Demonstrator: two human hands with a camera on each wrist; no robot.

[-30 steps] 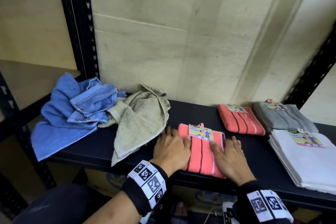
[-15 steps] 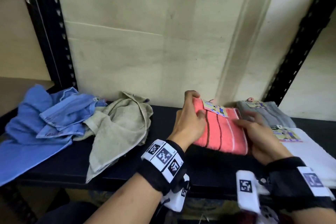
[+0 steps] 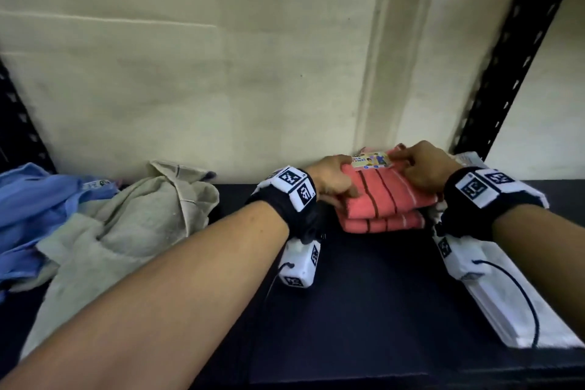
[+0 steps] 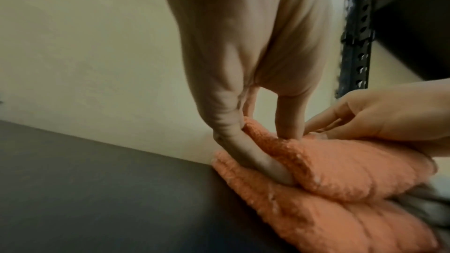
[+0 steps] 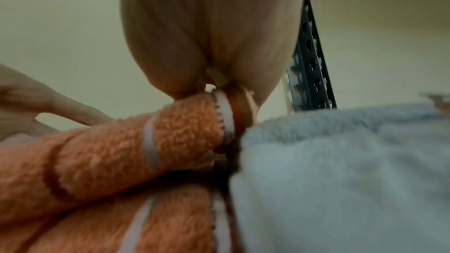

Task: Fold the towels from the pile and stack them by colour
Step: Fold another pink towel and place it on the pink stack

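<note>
A: Both hands, left hand point(image 3: 332, 176) and right hand point(image 3: 422, 171), pinch the folded coral towel point(image 3: 392, 191) atop its coral twin point(image 3: 380, 223) on the shelf point(image 3: 364, 310)

B: Stacking step; next, probably let go and take the beige towel point(image 3: 133, 225)

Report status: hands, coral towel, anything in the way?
Both hands gripping: left hand, right hand on top coral towel. It sits on second coral towel. Grey towel abuts right side; no blockage seen.

Storage room with utility shelving.
Black perforated steel rack upright point(image 3: 506, 51) is standing against bare, stained cream wall point(image 3: 221, 57); dark shelf board point(image 3: 364, 310) is bearing towels.
</note>
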